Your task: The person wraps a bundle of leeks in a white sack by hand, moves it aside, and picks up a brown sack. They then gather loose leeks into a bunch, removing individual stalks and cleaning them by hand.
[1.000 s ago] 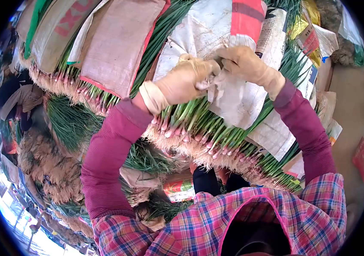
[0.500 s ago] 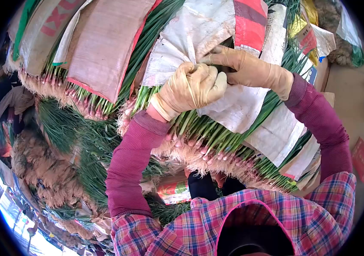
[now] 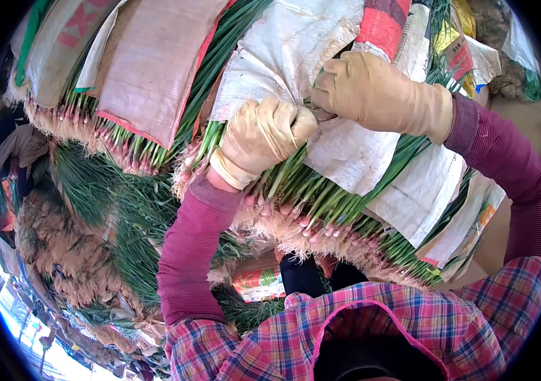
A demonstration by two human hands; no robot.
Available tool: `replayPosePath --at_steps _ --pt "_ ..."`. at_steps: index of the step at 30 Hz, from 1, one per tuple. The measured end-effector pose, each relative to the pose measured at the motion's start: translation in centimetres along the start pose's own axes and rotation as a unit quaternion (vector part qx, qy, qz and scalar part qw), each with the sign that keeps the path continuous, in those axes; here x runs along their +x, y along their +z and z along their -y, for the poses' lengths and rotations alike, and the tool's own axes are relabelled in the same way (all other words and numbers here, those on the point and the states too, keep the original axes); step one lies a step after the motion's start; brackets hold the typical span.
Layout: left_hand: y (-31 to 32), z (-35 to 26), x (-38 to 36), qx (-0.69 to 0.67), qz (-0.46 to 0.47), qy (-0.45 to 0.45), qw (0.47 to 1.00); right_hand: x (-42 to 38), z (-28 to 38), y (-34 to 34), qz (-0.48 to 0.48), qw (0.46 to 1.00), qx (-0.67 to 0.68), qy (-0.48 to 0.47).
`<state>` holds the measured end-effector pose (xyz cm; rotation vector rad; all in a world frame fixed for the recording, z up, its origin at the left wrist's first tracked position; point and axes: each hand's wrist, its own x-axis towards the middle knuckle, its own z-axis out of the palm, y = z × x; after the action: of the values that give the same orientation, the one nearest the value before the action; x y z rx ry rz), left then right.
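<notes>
A big bundle of green onions [image 3: 286, 184] with pinkish bulbs and pale roots lies in front of me, wrapped in a white woven plastic sheet [image 3: 356, 155]. Creases in the sheet run together between my hands. My left hand [image 3: 263, 141], in a cream rubber glove, is closed in a fist against the wrap, left of the gather. Just right of it and a little higher, my gloved right hand [image 3: 366, 89] is closed too, knuckles up. A thin strip seems to show between the fists, but what the fingers grip is hidden.
Another wrapped bundle [image 3: 150, 76] lies to the left, and further woven wraps [image 3: 416, 193] cover onions at the right. Loose green onions [image 3: 137, 222] and root heaps [image 3: 61, 247] fill the lower left. A red printed bag [image 3: 258, 282] lies near my feet.
My right hand has moved right and slightly up and turned into a fist. My left hand has shifted left and a little down, so the hands are farther apart.
</notes>
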<state>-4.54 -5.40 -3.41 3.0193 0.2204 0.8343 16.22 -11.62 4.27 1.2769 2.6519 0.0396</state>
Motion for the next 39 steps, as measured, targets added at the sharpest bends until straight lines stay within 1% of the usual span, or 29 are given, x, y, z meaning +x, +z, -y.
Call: replayPosePath --at_steps 1,2,4,7,8,10,12,13,14,15,17,18,20,21,22,24,26,27,28,29,30,31,32,33,34,36,37,38,39 --pt "0.2 0.0 0.0 0.007 -0.041 0.005 0.999 0.0 0.1 0.0 -0.007 0.999 -0.036 -0.012" --pt "0.3 -0.3 -0.2 0.005 -0.039 0.004 0.999 0.0 0.0 0.2 -0.007 0.999 -0.034 -0.012" --pt "0.2 -1.0 -0.4 -0.030 0.023 -0.073 0.997 0.0 -0.4 1.0 -0.072 0.996 -0.026 -0.034" --pt "0.3 -1.2 -1.0 -0.065 0.038 -0.079 0.994 -0.7 -1.4 1.8 -0.037 0.996 -0.029 -0.074" --pt "0.3 -1.2 -1.2 -0.090 0.047 -0.083 0.991 -0.7 -1.8 2.4 -0.037 0.996 -0.028 -0.074" --pt "0.5 -1.2 -1.4 -0.070 0.046 -0.087 0.993 -0.5 -2.8 3.3 -0.061 0.991 -0.045 -0.113" --pt "0.3 -1.4 -2.0 -0.083 0.040 -0.091 0.992 -1.0 -3.1 3.9 -0.056 0.992 -0.043 -0.109" --pt "-0.2 -1.4 -2.9 -0.096 0.088 -0.094 0.987 -1.0 -3.4 4.2 -0.049 0.993 -0.015 -0.111" --pt "-0.3 -1.2 -3.7 -0.093 0.091 -0.097 0.987 -0.6 -3.6 4.7 -0.046 0.992 0.013 -0.113" --pt "-0.2 -1.0 -4.4 -0.094 0.082 -0.098 0.987 -0.3 -3.4 5.2 -0.050 0.992 0.015 -0.115" --pt "0.1 -1.3 -5.5 -0.102 0.074 -0.103 0.987 -0.7 -3.0 5.2 0.014 0.995 0.002 -0.098" --pt "0.3 -1.4 -5.6 -0.102 0.072 -0.105 0.987 -0.7 -2.9 5.1 0.015 0.995 0.001 -0.100" --pt "0.4 -1.0 -5.7 -0.120 0.072 -0.139 0.980 -0.4 -2.7 4.7 0.014 0.997 0.017 -0.068" --pt "0.3 -1.0 -5.7 -0.091 0.080 -0.148 0.981 -0.5 -2.0 3.5 -0.051 0.991 -0.097 -0.076" --pt "0.2 -0.9 -5.0 -0.091 0.074 -0.149 0.982 -0.3 -1.5 1.6 -0.048 0.990 -0.103 -0.078" --pt "-1.1 -0.9 -3.5 -0.124 0.081 -0.190 0.971 0.2 -0.5 -1.5 0.076 0.996 0.035 -0.032" --pt "-1.8 -0.6 -1.9 -0.160 0.073 -0.203 0.963 0.7 -0.6 -2.2 0.091 0.994 0.043 -0.053" --pt "-1.5 -0.6 -1.5 -0.283 0.021 -0.261 0.923 0.8 -0.4 -2.5 0.084 0.995 0.039 -0.049" --pt "-1.2 -0.3 -1.3 -0.400 -0.027 -0.311 0.862 1.2 -0.2 -2.6 0.075 0.996 0.037 -0.044" --pt "-1.0 0.2 -1.5 -0.464 -0.075 -0.299 0.831 1.7 -0.2 -2.6 0.097 0.988 0.117 -0.006" --pt "-1.2 0.3 -1.9 -0.463 -0.073 -0.301 0.830 1.7 -0.5 -1.8 0.096 0.988 0.120 -0.007" --pt "-1.3 0.0 -2.2 -0.643 -0.064 -0.336 0.685 1.7 -1.1 -0.8 0.014 0.965 0.261 0.009" --pt "-1.3 -0.3 -2.5 -0.787 -0.053 -0.353 0.503 1.6 -1.5 0.0 -0.067 0.916 0.395 0.023" --pt "-1.3 -0.1 -2.8 -0.825 -0.041 -0.356 0.437 1.6 -1.3 -0.2 -0.030 0.869 0.489 0.072" --pt "-1.2 0.4 -2.9 -0.823 -0.039 -0.358 0.439 1.6 -1.5 0.6 -0.033 0.868 0.491 0.070" --pt "-1.0 1.3 -2.7 -0.809 0.049 -0.325 0.487 1.4 -1.8 2.0 0.017 0.740 0.670 0.060" --pt "-0.9 1.9 -2.7 -0.794 0.081 -0.292 0.527 1.3 -1.5 2.5 -0.006 0.664 0.746 0.051" --pt "-0.3 1.5 -2.8 -0.796 0.083 -0.293 0.523 1.0 -1.2 2.5 -0.006 0.661 0.749 0.053" --pt "0.6 1.3 -2.7 -0.720 0.046 -0.233 0.652 0.9 -1.2 2.3 0.022 0.632 0.773 0.056"
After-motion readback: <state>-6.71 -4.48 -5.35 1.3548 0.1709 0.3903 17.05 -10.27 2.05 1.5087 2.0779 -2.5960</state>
